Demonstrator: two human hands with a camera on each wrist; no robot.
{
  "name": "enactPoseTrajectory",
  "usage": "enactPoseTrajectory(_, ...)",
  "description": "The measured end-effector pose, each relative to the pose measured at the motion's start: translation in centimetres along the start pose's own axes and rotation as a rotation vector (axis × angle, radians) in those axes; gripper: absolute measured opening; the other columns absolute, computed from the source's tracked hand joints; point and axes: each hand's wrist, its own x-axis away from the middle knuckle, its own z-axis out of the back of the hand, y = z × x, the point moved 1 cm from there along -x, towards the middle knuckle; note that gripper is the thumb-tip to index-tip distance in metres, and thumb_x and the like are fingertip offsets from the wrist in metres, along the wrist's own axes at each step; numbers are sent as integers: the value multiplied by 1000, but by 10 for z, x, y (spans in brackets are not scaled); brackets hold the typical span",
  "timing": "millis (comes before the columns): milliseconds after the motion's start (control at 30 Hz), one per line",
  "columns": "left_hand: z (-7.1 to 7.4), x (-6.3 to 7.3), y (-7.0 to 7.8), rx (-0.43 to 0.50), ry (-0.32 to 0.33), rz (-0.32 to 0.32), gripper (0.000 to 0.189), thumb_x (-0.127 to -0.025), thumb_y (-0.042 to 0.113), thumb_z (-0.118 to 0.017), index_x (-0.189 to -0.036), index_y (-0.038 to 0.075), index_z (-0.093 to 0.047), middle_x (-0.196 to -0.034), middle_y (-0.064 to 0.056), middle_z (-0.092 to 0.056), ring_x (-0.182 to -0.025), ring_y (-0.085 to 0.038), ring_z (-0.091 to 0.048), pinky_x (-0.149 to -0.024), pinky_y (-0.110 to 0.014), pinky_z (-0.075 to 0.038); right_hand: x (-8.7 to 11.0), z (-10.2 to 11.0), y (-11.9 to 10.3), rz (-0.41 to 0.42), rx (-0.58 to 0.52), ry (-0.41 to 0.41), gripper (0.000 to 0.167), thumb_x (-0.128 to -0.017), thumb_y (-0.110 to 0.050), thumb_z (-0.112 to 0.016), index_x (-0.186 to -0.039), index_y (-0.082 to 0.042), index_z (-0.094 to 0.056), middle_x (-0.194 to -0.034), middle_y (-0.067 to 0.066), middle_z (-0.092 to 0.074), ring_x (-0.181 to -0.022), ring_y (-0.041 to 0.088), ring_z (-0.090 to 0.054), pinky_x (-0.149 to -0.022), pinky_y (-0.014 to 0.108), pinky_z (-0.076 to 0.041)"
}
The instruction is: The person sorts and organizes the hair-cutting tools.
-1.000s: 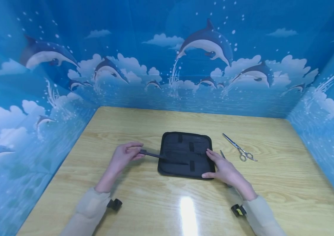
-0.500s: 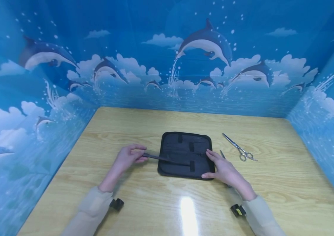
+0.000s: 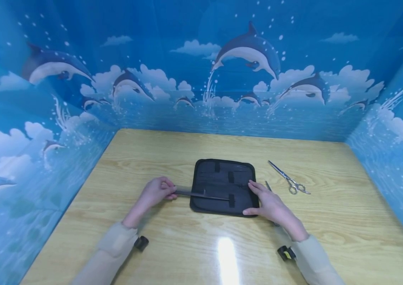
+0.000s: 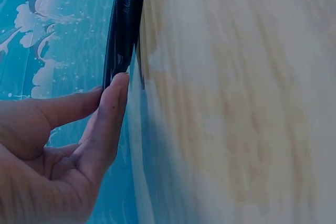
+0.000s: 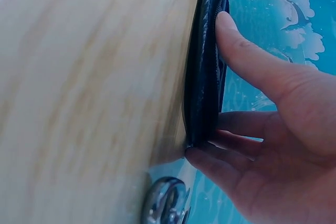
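Note:
An unfolded black zip case (image 3: 212, 204) with elastic loops lies flat on the table. My left hand (image 3: 155, 192) pinches the near end of a slim black comb (image 3: 195, 194) between thumb and fingertips, just left of the case. The comb's thin far end reaches over the lower part of the case to a black elastic loop (image 3: 231, 200); whether it is under the loop I cannot tell. With its thumb on top and its other fingers at the edge, my right hand (image 3: 270, 204) holds the case's right side. The left wrist view shows the comb (image 4: 121, 30) near the case.
Silver scissors (image 3: 288, 179) lie on the wooden table (image 3: 173, 245), right of the case. A second metal tool (image 3: 268, 185) sticks out from behind my right hand, mostly hidden. Blue dolphin-printed curtains (image 3: 201, 79) border the table's back and sides.
My left hand has moved slightly right and down, bringing the comb's far end along the case to the lower loop. The right hand and the case stay in place.

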Motion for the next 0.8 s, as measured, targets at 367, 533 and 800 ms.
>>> enactPoseTrajectory(367,-11,-6,11,-112,-2,5,11,-95,5,-69,-100,-2,-63,-77,-10,-75,-62,-14,-70,-60,-26,-59,0,-1,0,6,4,8,100,-81,-41,-84,-155,2,-33,-163,22,-26,-145,51,-27,-112,64,-32)
enactPoseTrajectory(533,-17,-5,17,-151,2,6,12,-93,6,-71,-99,-1,-64,-76,-8,-75,-61,-14,-70,-59,-28,-59,0,0,-1,8,12,11,99,-81,-40,-84,-155,2,-33,-163,22,-26,-144,51,-28,-112,64,-33)
enactPoseTrajectory(800,-25,-6,25,-277,23,-68,11,-91,12,-75,-96,4,-70,-77,-5,-75,-63,-16,-71,-61,-25,-54,0,-2,0,6,13,14,100,-81,-40,-85,-155,3,-33,-163,23,-26,-145,50,-29,-113,64,-32)
